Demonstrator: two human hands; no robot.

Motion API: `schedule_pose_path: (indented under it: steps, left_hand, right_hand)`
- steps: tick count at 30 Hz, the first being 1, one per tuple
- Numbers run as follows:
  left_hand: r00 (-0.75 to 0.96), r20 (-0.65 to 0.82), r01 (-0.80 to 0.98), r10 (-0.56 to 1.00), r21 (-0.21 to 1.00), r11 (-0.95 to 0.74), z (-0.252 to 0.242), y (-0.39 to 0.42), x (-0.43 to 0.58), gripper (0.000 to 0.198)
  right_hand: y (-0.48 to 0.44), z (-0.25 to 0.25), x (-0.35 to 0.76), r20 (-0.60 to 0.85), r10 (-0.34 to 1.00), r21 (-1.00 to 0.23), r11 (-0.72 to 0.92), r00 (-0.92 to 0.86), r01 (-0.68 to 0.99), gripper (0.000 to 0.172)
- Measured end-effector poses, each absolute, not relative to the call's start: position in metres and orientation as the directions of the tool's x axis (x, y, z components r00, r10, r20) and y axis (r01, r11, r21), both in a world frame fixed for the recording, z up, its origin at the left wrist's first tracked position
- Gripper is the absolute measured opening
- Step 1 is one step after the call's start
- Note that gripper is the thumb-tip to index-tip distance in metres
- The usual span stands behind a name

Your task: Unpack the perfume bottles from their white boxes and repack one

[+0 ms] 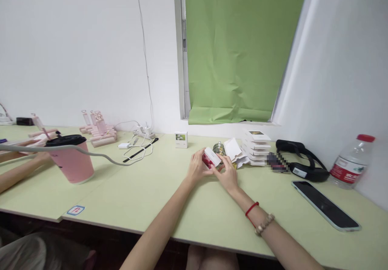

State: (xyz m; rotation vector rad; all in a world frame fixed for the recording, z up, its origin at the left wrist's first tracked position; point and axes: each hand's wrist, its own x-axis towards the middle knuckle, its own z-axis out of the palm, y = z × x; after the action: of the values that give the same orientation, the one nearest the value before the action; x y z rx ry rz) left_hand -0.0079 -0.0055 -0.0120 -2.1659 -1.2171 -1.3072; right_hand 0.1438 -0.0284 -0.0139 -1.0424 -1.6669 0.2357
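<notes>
Between my two hands I hold a small white box [212, 156] with a red picture on its side, tilted above the table. My left hand [197, 165] grips its left side, fingers closed around it. On the right, my right hand [226, 174] has its thumb and fingers on the box too. Just behind the box are round glass containers with gold trim [218, 147], partly hidden. Flat white cartons [235, 150] lie beside them, next to a stack of white boxes [255, 146]. A single white box with a green picture [181, 140] stands farther back.
A pink cup [72, 159] with a black lid stands left, a grey cable [106, 155] crossing before it. Another person's arms [26, 169] are behind it. At right are a black headset [309, 169], a phone [325, 205] and a water bottle [351, 165].
</notes>
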Motion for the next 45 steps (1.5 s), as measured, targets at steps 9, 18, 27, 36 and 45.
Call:
schedule_pose_path:
  steps: [9, 18, 27, 36, 45]
  left_hand:
    - [0.1, 0.866, 0.838, 0.49, 0.192, -0.51, -0.023, -0.001, -0.007, 0.074]
    - [0.204, 0.892, 0.85, 0.403, 0.043, -0.525, -0.022, 0.001, -0.008, 0.066]
    - [0.203, 0.815, 0.865, 0.543, 0.111, -0.49, -0.013, -0.012, -0.003, 0.068]
    - [0.17, 0.805, 0.876, 0.568, 0.14, -0.461, -0.01, -0.013, -0.005, 0.07]
    - [0.174, 0.799, 0.871, 0.576, 0.148, -0.469, -0.009, -0.014, -0.005, 0.069]
  right_hand:
    - [-0.025, -0.016, 0.144, 0.697, 0.715, -0.638, 0.656, -0.059, 0.404, 0.039]
    - [-0.019, -0.017, 0.146, 0.677, 0.735, -0.677, 0.641, -0.035, 0.36, 0.034]
    - [-0.013, -0.023, 0.143, 0.623, 0.782, -0.748, 0.589, 0.019, 0.305, 0.036]
    - [-0.013, -0.025, 0.139, 0.629, 0.777, -0.748, 0.599, 0.02, 0.285, 0.034]
    - [-0.014, -0.023, 0.14, 0.631, 0.775, -0.749, 0.597, 0.031, 0.287, 0.033]
